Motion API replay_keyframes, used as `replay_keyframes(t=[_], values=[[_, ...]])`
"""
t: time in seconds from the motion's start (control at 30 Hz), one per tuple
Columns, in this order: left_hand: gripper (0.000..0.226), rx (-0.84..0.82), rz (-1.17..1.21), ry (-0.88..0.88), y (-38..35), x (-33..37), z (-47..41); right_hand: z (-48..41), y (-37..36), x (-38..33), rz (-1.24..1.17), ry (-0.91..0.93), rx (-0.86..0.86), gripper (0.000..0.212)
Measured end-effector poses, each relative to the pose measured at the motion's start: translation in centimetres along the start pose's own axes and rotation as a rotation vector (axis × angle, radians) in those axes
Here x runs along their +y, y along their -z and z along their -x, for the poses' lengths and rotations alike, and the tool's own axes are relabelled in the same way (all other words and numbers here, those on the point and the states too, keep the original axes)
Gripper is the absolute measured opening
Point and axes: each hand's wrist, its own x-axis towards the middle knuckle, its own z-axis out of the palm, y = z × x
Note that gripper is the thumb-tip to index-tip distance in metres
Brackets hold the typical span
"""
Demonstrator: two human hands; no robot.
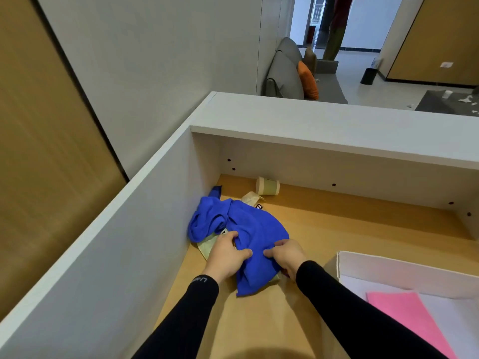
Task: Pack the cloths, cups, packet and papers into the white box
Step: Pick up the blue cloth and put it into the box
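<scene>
Two hands [228, 255] [286, 255], one blue cloth [255, 229], one cup [267, 186]

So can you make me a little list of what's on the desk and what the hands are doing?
left hand: gripping the blue cloth at its near edge
right hand: gripping the same cloth, close beside the left
blue cloth: crumpled, in the desk's left corner
under the cloth: pale green cloth, only an edge showing
paper cup: lying on its side by the back wall
packet: beige, partly hidden behind the blue cloth
white box: open, on the right
in the box: pink paper
desk: wooden top
</scene>
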Motion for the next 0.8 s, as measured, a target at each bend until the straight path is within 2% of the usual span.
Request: replay_keyframes(t=[0.07,0.17,0.3,0.37,0.47,0.6,0.7,0.8], values=[[0.057,-0.026,0.12,-0.003,-0.5,0.6,-0.1,0.3,0.2,-0.3,-0.029,0.033,0.058,0.047],[0.04,-0.091,0.203,-0.055,-1.1,2.4,0.4,2.3,1.4,-1.9,-0.184,0.14,-0.025,0.029],[0.025,-0.053,0.324,-0.283,-0.9,7.8,2.6,7.0,4.9,-5.0,-0.346,0.477,0.036,0.023],[0.019,-0.034,0.41,-0.417,-0.3,11.3,4.2,9.4,7.5,-6.2,-0.431,0.632,0.094,0.027],[0.019,-0.091,0.519,-0.589,0.5,16.2,7.2,13.7,11.9,-7.5,-0.47,0.826,0.151,0.028],[0.019,-0.26,0.574,-0.81,0.5,21.4,11.5,19.5,17.1,-7.8,-0.473,1.066,0.224,0.023],[0.026,-0.339,0.585,-0.975,0.2,24.8,14.2,22.8,20.0,-7.3,-0.461,1.176,0.339,0.018],[0.027,-0.502,0.631,-1.032,-0.5,27.9,16.6,26.0,23.3,-6.6,-0.419,1.232,0.418,0.017]])
